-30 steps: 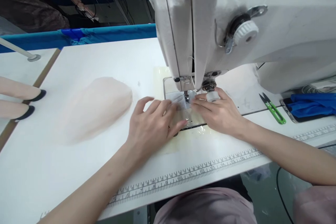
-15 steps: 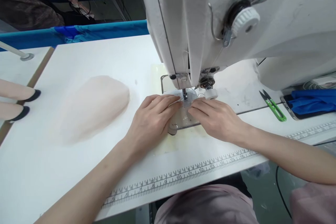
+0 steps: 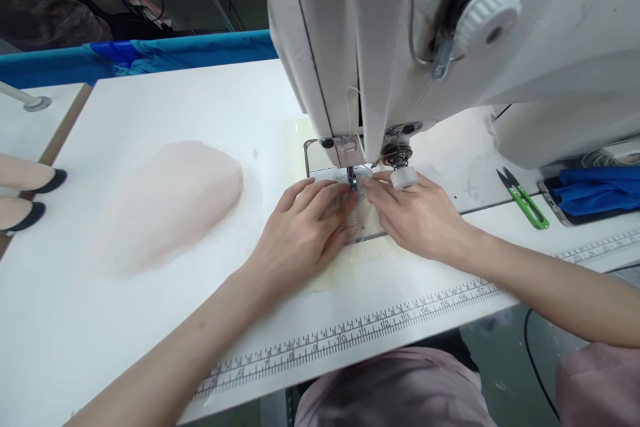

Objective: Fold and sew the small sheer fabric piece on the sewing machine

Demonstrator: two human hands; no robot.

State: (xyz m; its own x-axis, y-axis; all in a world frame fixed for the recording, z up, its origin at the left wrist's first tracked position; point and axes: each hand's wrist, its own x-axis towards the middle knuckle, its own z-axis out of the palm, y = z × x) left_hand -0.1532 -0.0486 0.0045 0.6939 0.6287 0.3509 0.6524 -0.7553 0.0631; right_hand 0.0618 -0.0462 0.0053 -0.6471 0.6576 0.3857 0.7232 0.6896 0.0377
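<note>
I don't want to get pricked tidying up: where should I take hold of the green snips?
Probably by the green handles, coming from the near side. The snips lie flat with that end nearer the camera, while the pointed blades face away, back and to the left. The blue cloth somewhat crowds the right side.

A sewing workshop is indicated: a sewing machine (image 3: 500, 73) is mounted on a white table (image 3: 270, 120), a ruler (image 3: 345, 340) is printed along its edge, green-handled snips (image 3: 525, 201) are laid nearby, and another person (image 3: 45, 7) is seen beyond.
</note>
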